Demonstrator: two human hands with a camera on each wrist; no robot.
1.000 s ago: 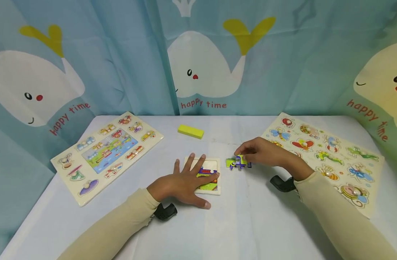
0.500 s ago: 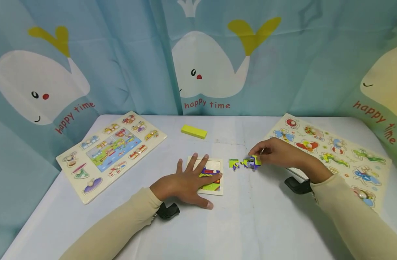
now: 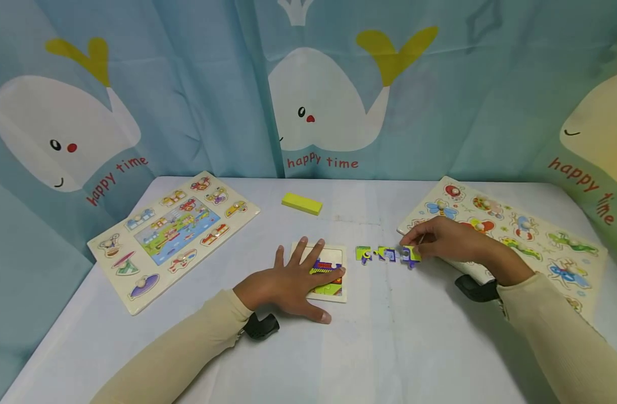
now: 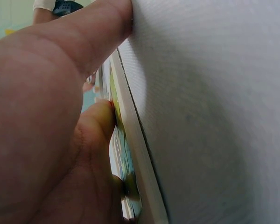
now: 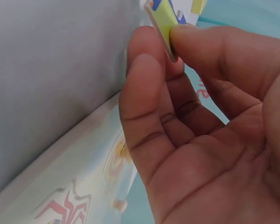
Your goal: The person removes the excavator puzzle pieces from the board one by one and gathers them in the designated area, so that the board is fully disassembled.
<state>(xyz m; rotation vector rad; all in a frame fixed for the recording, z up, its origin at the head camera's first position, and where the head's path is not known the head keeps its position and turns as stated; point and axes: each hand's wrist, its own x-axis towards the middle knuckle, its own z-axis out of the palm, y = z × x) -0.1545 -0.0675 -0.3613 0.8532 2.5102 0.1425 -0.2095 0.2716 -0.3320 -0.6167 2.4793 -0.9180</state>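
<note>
Left hand (image 3: 290,283): palm down, fingers straight and spread, laid across the small jigsaw board (image 3: 344,258). From my station I read the index finger across the picture to the right rim, the ring and middle fingers over the far part, and the little finger off the left edge. The thumb points right, on the table (image 3: 359,348) just beyond the board's near edge; the left wrist view gives me thumb and board rim side by side.

Right hand (image 3: 447,241): thumb and index finger pinch a yellow-green and purple jigsaw piece (image 3: 413,255). In my right wrist view the piece is tilted, nearly edge-on, and the remaining fingers are bent behind the index finger. I cannot tell whether the piece touches the table. The wrist is at the near left side of the insect knob puzzle (image 3: 437,193).

Piece layout: the pinched piece forms the right end of a row, with a middle piece (image 3: 386,253) and a left piece (image 3: 364,254) between it and the small board. Beyond the row, to the left, I register a yellow block (image 3: 301,203)
</note>
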